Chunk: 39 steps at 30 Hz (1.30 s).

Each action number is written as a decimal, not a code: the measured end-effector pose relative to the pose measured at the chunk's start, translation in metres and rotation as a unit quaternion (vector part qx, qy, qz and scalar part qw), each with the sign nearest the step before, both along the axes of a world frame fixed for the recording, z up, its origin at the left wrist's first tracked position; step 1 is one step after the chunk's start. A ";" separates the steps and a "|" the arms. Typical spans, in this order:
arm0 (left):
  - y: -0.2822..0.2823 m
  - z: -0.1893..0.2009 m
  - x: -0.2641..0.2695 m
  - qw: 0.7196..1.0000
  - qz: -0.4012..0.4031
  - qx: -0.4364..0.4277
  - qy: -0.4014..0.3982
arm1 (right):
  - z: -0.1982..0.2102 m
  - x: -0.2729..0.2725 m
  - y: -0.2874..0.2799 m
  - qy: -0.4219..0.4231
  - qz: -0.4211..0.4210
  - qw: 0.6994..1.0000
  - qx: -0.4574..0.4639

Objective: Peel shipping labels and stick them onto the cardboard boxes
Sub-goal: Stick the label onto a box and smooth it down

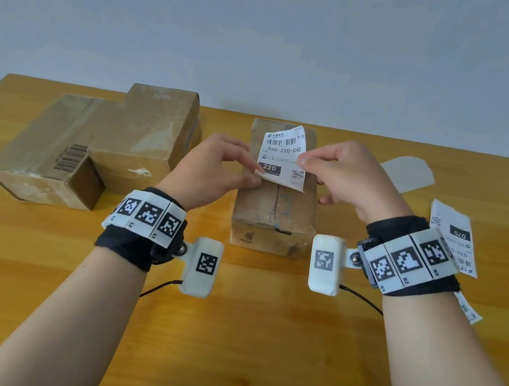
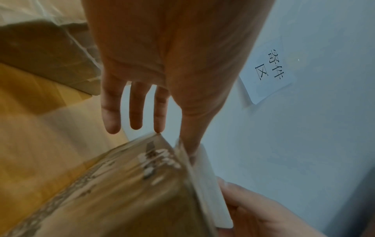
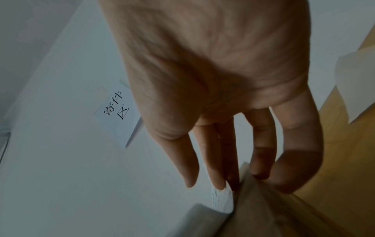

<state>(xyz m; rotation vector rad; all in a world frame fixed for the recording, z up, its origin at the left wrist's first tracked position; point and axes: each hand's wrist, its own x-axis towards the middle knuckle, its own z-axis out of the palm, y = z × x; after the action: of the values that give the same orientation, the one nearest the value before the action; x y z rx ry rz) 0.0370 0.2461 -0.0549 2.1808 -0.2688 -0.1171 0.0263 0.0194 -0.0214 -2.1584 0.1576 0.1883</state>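
A white shipping label (image 1: 283, 155) printed "220-220-C40" hangs upright above a long cardboard box (image 1: 274, 209) at the table's middle. My left hand (image 1: 217, 166) pinches the label's lower left corner. My right hand (image 1: 343, 177) pinches its right edge between thumb and forefinger. In the left wrist view the label (image 2: 211, 184) shows edge-on beside the box (image 2: 113, 192), with three fingers (image 2: 136, 110) hanging straight. In the right wrist view my fingertips (image 3: 219, 181) hold the label (image 3: 222, 200) over the box (image 3: 263, 213).
Two more cardboard boxes (image 1: 140, 140) (image 1: 48, 151) sit at the left, touching each other. A second label (image 1: 455, 240) printed "070" lies at the right, with a bare backing sheet (image 1: 408, 173) behind it. A paper sign (image 2: 267, 72) hangs on the wall.
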 end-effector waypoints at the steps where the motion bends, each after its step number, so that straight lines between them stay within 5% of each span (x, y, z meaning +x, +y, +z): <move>1: 0.000 0.000 -0.001 1.000 0.002 0.002 -0.002 | 0.001 0.000 0.001 0.002 0.000 1.000 0.003; 19: 0.002 -0.008 -0.001 0.999 -0.004 -0.050 0.006 | 0.003 0.001 0.001 0.030 -0.004 0.999 0.017; 27: 0.001 -0.010 0.000 0.990 -0.001 -0.140 0.027 | 0.004 0.002 0.000 0.020 -0.003 1.000 0.024; 39: 0.006 -0.011 0.001 0.996 -0.027 -0.082 0.027 | 0.006 -0.003 0.000 0.022 0.015 0.999 -0.019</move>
<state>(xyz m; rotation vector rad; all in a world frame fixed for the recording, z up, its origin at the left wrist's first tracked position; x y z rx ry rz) 0.0377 0.2517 -0.0657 2.0051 -0.2970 -0.1780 0.0237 0.0199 -0.0151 -2.1967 0.1550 0.2534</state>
